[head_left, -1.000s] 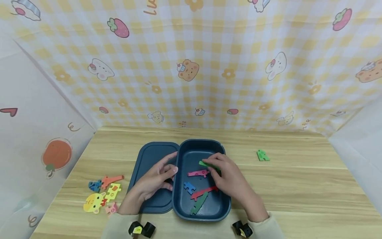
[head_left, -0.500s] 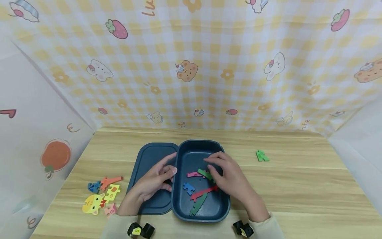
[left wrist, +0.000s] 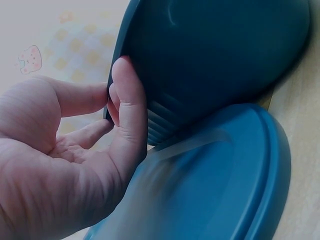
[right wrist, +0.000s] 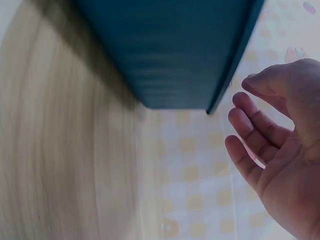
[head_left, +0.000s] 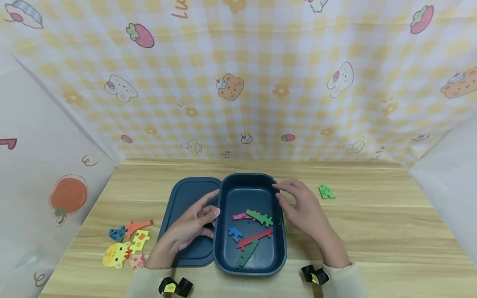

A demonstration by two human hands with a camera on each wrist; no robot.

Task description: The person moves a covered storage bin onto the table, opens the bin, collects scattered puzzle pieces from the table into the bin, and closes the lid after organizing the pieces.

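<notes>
My left hand [head_left: 195, 223] grips the left rim of a dark blue plastic box [head_left: 257, 271]. In the left wrist view, the left hand [left wrist: 95, 135] has one finger flat along the box's outer wall [left wrist: 210, 60] and the thumb at the rim. Inside the box lie puzzle pieces: a light green one [head_left: 259, 217] overlapping a pink one [head_left: 240, 216], a blue one [head_left: 235, 234], a red one [head_left: 257, 239] and a dark green one [head_left: 247, 254]. My right hand [head_left: 303, 207] holds nothing, fingers loosely bent beside the box's right rim; the right wrist view shows this hand [right wrist: 280, 135] with a bare palm.
Partly under the left hand lies the flat blue lid [head_left: 191, 190], against the box. Left of it are a yellow animal-head piece [head_left: 116, 255], an orange piece [head_left: 138, 226] and several others. A green piece [head_left: 326, 191] lies on the wooden table [head_left: 387, 231] at right.
My right hand let go of the light green piece, which dropped onto the pink one in the box. It then moved right, out past the rim. The left hand stayed in place.
</notes>
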